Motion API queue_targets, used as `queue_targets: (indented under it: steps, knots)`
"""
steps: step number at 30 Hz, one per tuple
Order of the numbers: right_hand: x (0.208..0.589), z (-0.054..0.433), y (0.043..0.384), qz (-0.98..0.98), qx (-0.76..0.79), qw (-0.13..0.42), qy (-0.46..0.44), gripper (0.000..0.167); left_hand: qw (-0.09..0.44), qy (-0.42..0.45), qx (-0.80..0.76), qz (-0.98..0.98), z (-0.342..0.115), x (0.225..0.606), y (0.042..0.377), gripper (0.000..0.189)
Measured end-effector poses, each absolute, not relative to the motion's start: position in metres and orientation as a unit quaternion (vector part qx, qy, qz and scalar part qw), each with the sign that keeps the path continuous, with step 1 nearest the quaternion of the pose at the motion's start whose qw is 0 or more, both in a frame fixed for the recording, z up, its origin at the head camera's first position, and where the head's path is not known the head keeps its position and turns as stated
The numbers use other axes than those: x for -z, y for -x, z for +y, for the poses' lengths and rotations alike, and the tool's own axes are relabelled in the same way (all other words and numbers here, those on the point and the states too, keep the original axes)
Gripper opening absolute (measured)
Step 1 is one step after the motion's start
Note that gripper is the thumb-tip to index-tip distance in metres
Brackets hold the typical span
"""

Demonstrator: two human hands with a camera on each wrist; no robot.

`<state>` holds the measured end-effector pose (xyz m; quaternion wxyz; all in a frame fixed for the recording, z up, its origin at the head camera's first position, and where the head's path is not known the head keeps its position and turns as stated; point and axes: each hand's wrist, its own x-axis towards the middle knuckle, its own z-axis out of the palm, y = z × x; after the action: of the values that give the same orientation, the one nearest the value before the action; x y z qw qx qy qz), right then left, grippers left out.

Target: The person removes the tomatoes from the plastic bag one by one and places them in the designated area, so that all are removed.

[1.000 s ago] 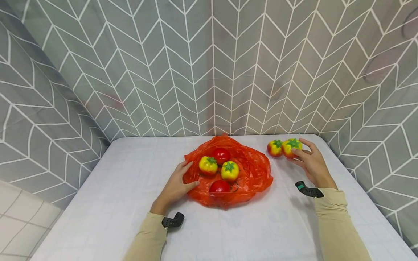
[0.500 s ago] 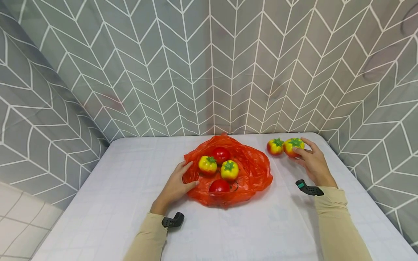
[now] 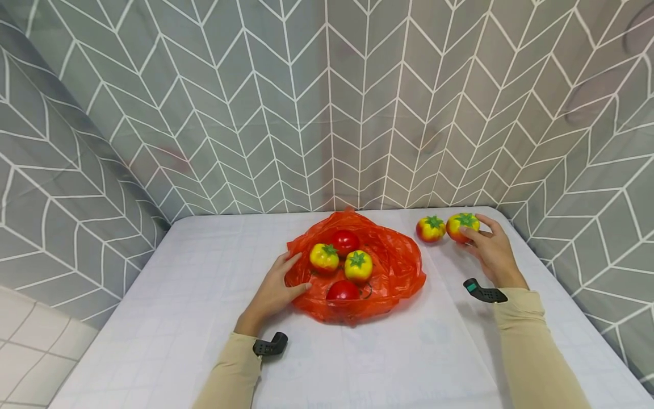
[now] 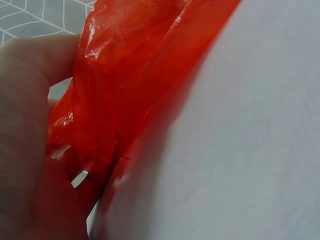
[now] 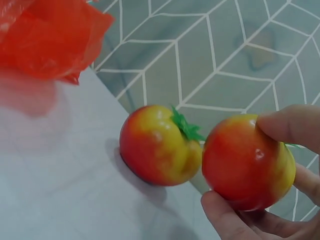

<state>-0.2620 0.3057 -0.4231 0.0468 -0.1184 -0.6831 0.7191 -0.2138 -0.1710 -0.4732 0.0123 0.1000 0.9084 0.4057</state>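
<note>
A crumpled red plastic bag [image 3: 393, 264] lies open mid-table. My left hand [image 3: 271, 292] holds its left edge; in the left wrist view, the thumb and fingers lie around the thin plastic [image 4: 125, 65]. Inside are two yellow-and-red toy tomatoes [image 3: 359, 267] with green leafy tops and two shiny red round fruits [image 3: 345, 242]. At the table's far right, my right hand [image 3: 493, 250] grips another yellow-and-red toy tomato [image 5: 245, 165] between thumb and fingers. A similar toy tomato [image 3: 431, 229] rests on the table just left of it.
A white cloth covers the table [image 3: 204, 261]. Behind it and along both sides hang grey curtains [image 3: 317, 113] with white zigzag lines. Each wrist wears a black camera mount [image 3: 271, 344]. Pale floor tiles [image 3: 36, 341] show at lower left.
My right hand has shifted slightly right and back with its toy tomato, widening the gap to the one beside it. The left hand and bag have stayed nearly still.
</note>
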Motion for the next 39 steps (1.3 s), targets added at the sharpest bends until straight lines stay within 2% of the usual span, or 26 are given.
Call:
queue_targets:
  steps: [16, 39]
  knots:
    - [0.434, 0.316, 0.279, -0.677, -0.718, 0.063, 0.146, 0.094, 0.001, -0.113, -0.414, 0.903, -0.173, 0.479, 0.214, 0.078]
    - [0.447, 0.321, 0.295, -0.722, -0.670, 0.073, 0.155, 0.089, 0.005, -0.104, -0.416, 0.903, -0.171, 0.476, 0.214, 0.078]
